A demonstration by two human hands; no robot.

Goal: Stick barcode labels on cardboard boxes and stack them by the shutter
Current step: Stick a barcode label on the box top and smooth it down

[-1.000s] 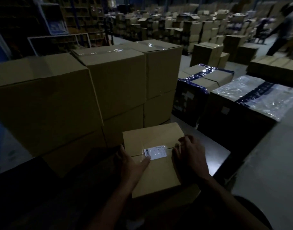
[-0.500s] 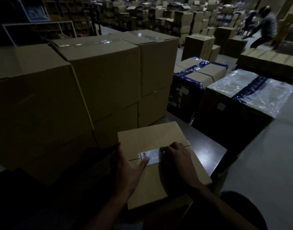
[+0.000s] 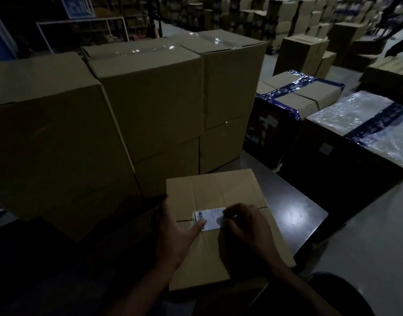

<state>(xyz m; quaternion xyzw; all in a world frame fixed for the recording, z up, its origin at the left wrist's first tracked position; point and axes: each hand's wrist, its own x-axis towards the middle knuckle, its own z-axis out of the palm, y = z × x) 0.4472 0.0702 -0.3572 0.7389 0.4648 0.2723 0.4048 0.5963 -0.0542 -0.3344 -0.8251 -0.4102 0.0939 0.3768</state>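
Observation:
A small cardboard box lies flat in front of me on a dark table. A white barcode label sits across the box's centre seam. My left hand rests on the box's left side, its thumb pressing the label's left end. My right hand lies over the label's right end, fingers curled down onto it, hiding that part of the label.
Large stacked cardboard boxes stand close behind and to the left of the small box. Boxes wrapped in blue tape and clear film stand at the right. Many more boxes fill the warehouse floor behind. A person moves at the far right.
My right hand has slid left from the box's right side onto the label. The left thumb stays on the label's left end. My view has moved closer and tilted down.

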